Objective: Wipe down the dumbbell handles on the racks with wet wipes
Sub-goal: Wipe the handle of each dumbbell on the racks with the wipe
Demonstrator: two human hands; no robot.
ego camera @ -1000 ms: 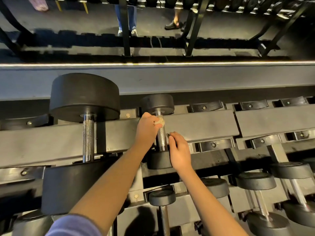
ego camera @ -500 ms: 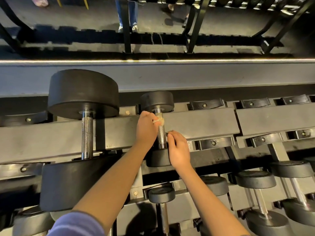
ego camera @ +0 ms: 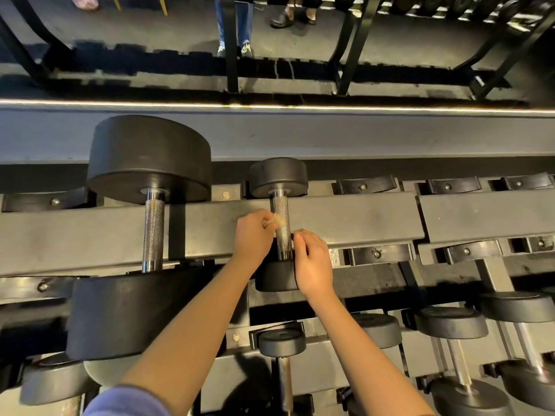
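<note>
— Gym rack is running across, with a big dumbbell sitting at nine o'clock. What is the left hand doing?
— It is pinching a crumpled wipe against the centre handle.
— And the right hand?
— It is sitting at four o'clock of the handle, curled fingers touching its near end. I cannot tell whether it is gripping.

A person in blue jeans and pale trainers stands on the dark gym floor behind a black steel upright. Beside them, a second pair of feet in dark footwear, possibly sandals. A thin bright light strip edges the long grey ledge. A blurred pink object and a pair of yellow legs sit top left.
</note>
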